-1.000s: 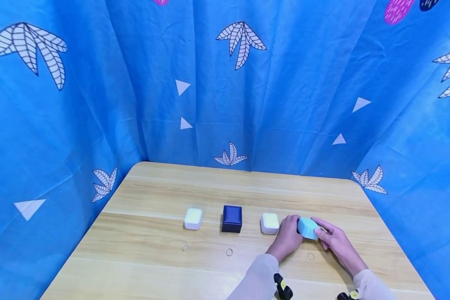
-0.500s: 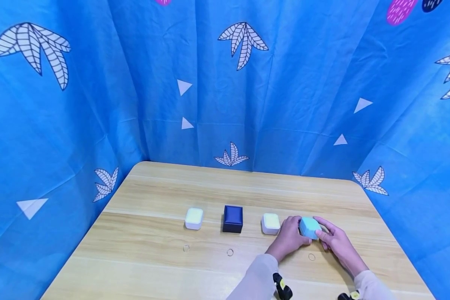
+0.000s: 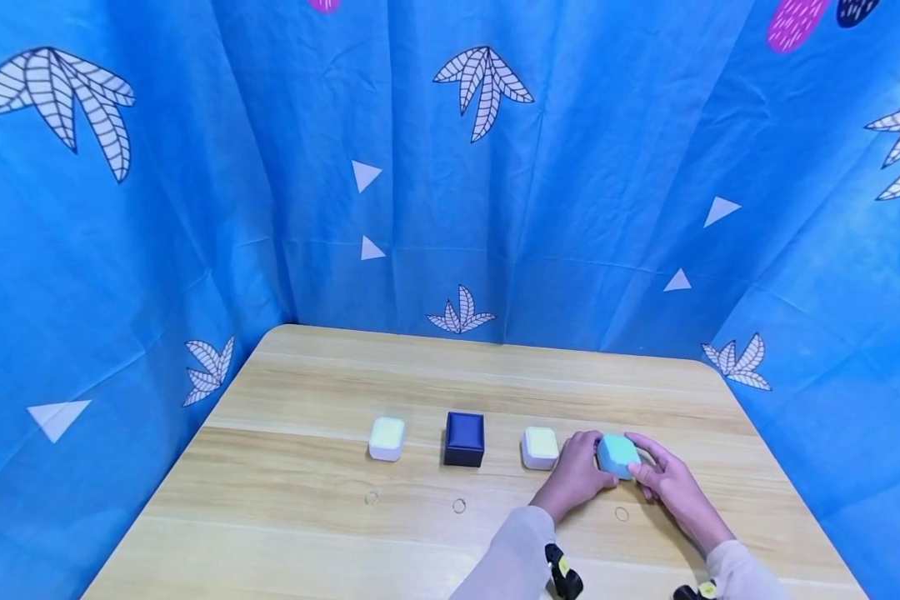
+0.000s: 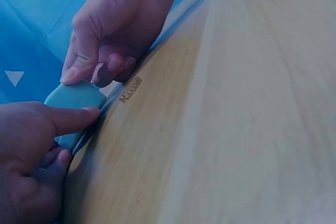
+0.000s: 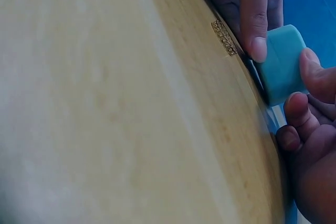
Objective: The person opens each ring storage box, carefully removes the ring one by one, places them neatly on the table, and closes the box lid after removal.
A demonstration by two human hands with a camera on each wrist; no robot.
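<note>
A small turquoise box with rounded edges [image 3: 618,455], like a ring box, sits at the right of the table between both hands. The left hand [image 3: 576,475] grips its left side, with the thumb along the near face, seen closely in the left wrist view. From the right, the right hand [image 3: 671,483] pinches the box, thumb [image 5: 315,72] at its upper edge. The lid looks down; the seam is hard to make out. A gold patterned ring [image 4: 130,89] stands on the wood just in front of the box, touched by neither hand.
Left of the hands stand a white box [image 3: 540,448], a dark blue box [image 3: 464,439] and another white box [image 3: 386,438] in a row. Thin rings [image 3: 459,506] lie in front of them on the wooden table [image 3: 307,533]. A blue curtain [image 3: 450,192] hangs behind.
The left thumb has come out along the near side of the turquoise box, and the box looks less tilted. The right hand has hardly moved; rings and other boxes stay put.
</note>
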